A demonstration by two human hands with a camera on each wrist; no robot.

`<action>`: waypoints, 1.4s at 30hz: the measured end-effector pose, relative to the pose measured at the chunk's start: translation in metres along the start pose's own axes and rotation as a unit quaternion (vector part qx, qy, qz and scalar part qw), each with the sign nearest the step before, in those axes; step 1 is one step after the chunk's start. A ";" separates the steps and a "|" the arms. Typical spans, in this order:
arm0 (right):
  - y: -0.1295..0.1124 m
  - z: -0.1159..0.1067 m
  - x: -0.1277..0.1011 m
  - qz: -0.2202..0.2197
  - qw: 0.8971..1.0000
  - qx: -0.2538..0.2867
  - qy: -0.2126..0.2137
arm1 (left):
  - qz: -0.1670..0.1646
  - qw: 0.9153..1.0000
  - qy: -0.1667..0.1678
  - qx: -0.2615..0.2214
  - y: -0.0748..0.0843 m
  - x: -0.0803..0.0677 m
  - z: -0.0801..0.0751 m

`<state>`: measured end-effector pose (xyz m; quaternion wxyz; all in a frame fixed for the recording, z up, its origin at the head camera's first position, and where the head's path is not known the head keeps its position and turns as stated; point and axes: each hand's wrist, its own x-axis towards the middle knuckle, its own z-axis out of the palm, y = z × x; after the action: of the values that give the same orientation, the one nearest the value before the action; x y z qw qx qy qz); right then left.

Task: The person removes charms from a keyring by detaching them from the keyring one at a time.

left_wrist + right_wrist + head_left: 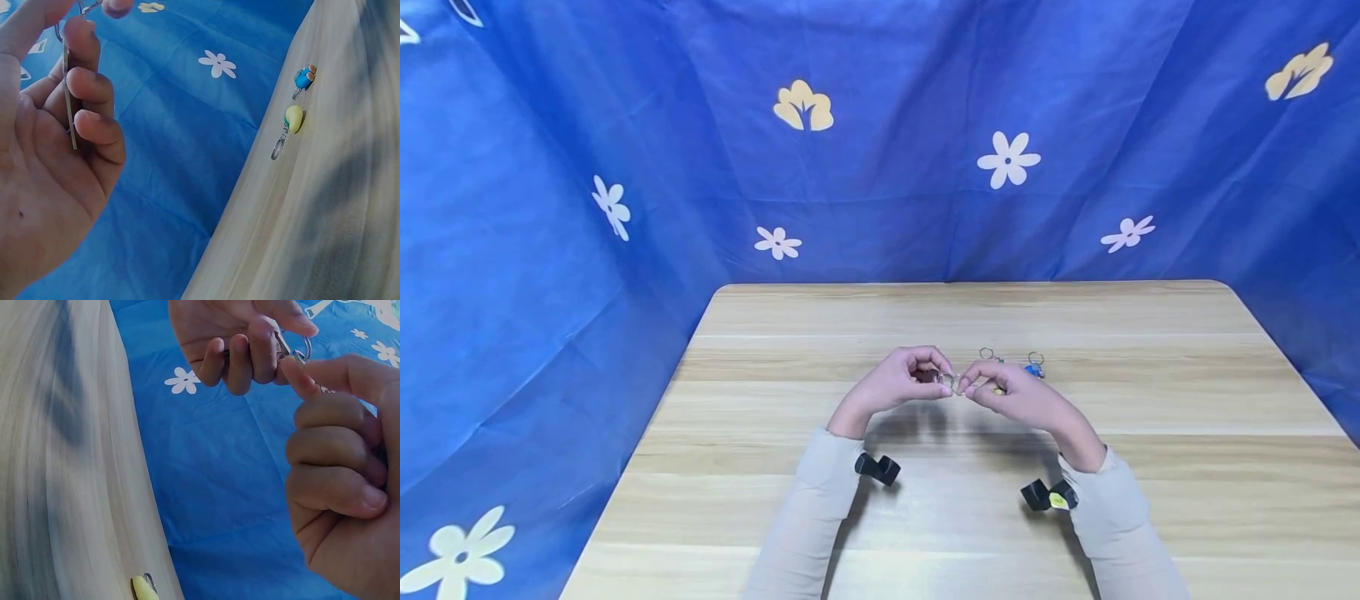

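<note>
Both hands meet above the table around a split metal key ring [308,347]. My left hand [898,379] pinches the ring between thumb and index finger, its other fingers curled. Against that palm lies a thin flat piece [70,106], seen edge-on; from the head view it looks dark brown [927,377], and its kind is unclear. With thumb and index fingertip, my right hand [1018,396] pinches small metal links [300,359] at the ring. Whatever hangs from these links is mostly hidden by the fingers.
Two keychains lie on the wooden table [775,500] beyond the right hand: one with a blue figure [304,77], one with a yellow charm [294,119] with a green end. A blue flowered cloth [887,167] hangs behind the table and at its sides.
</note>
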<state>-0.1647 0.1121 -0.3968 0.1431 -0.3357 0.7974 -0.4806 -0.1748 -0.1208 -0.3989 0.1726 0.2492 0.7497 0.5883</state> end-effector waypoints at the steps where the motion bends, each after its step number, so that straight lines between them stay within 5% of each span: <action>1: -0.001 0.000 0.000 -0.004 1.000 -0.001 -0.010 | 0.002 1.000 0.000 0.001 0.000 0.000 0.000; 8: 0.000 0.001 0.001 -0.055 0.997 0.001 -0.045 | 0.016 1.000 -0.012 -0.017 0.000 0.001 -0.001; 17: -0.003 0.002 0.002 -0.045 0.998 0.007 -0.035 | 0.042 0.995 -0.053 -0.068 -0.001 0.002 0.000; 32: 0.001 -0.004 0.001 0.012 1.000 -0.012 0.014 | 0.000 0.999 -0.039 -0.009 0.004 0.000 -0.002; 42: 0.001 -0.004 0.002 0.007 1.000 -0.006 0.017 | 0.019 0.999 -0.047 0.001 0.000 0.000 -0.003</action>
<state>-0.1688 0.1142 -0.3952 0.1308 -0.3229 0.8049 -0.4803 -0.1765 -0.1237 -0.3982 0.1962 0.2905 0.7366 0.5784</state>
